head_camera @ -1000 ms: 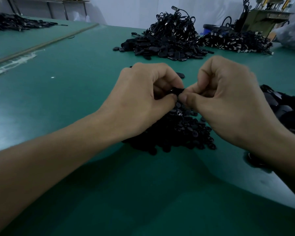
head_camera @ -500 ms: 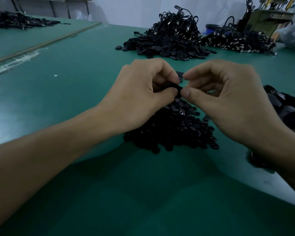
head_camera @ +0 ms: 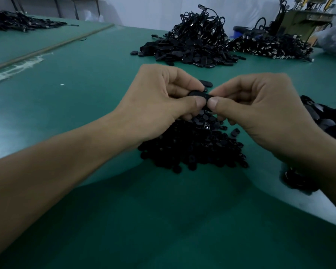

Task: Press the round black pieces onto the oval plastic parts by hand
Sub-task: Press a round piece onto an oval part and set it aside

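While in left hand point(head_camera: 157, 107) grip, oval part point(head_camera: 199, 94).

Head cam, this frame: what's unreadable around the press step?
- Head view: whether a round piece sits on the oval part; thumbs of the left hand and right hand cover it.
- Head view: pile of round pieces; hands hide its far side, dim light merges pieces.
- Head view: dark pile at right; cut by frame edge and forearm.

A wide green bench point(head_camera: 85, 113) lies in dim light, with a second bench point(head_camera: 17, 41) at left and an olive machine point(head_camera: 303, 22) by the pale wall point(head_camera: 144, 10).
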`<state>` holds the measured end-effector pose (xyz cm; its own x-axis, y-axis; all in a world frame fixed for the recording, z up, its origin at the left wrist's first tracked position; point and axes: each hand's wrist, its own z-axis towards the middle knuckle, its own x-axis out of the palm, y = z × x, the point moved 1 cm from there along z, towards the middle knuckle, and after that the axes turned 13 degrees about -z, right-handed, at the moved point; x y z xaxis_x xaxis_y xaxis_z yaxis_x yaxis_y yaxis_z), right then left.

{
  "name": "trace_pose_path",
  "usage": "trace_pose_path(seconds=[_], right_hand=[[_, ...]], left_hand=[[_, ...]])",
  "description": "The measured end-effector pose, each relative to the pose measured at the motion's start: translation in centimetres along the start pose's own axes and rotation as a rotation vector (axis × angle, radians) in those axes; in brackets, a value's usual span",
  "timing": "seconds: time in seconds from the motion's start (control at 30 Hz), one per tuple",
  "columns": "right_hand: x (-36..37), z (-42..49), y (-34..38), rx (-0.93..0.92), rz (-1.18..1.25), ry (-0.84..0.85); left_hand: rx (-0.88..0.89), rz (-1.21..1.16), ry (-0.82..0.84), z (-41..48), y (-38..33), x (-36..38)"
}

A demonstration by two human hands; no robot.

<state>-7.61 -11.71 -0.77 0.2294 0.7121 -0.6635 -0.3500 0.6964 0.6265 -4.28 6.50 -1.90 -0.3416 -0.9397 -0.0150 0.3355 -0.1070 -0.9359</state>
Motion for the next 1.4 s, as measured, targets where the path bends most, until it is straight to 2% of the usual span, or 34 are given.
trace_pose_path(seconds=[0.3, 0.53, 0.77, 0.83, 0.9, 1.0, 1.1, 1.17, 1.3, 1.4], right_hand=[[-0.3, 0.1, 0.6, 0.04, -0.008, -0.003], [-0.9, 0.0, 0.3, -0.021, -0.038, 0.067], [-2.0, 0.5, -0.2, -0.018, -0.004, 0.052], [-2.7, 1.0, -1.1, 0.021, -0.063, 0.003], [-3.8, 1.3, -2.5, 0.06, -0.266, -0.025], [-5.5, 1.5, -4.0, 0.124, -0.556, 0.104], [-6.9, 1.4, -4.4, 0.174, -0.687, 0.215], [-7.7, 1.5, -4.3, 0.184, -0.738, 0.283], [-8.3, 0.9, -3.5, 0.262, -0.748, 0.555], [-7.7, 0.6, -3.0, 0.274, -0.775, 0.623]], left_hand=[[0.056, 0.072, 0.007, 0.0, -0.3, 0.3], [0.045, 0.138, 0.025, 0.6, -0.3, 0.3], [0.057, 0.158, 0.031, 2.6, -0.5, 0.0], [0.031, 0.181, -0.027, 4.0, -0.1, -0.7], [-0.013, 0.229, -0.095, 5.6, 0.6, -1.7], [-0.09, 0.281, -0.213, 7.5, 2.1, -3.3], [-0.164, 0.323, -0.289, 8.6, 3.5, -4.2], [-0.177, 0.364, -0.321, 9.0, 4.3, -4.5], [-0.23, 0.37, -0.403, 9.8, 4.8, -4.6], [-0.288, 0.294, -0.436, 10.3, 4.7, -4.4]])
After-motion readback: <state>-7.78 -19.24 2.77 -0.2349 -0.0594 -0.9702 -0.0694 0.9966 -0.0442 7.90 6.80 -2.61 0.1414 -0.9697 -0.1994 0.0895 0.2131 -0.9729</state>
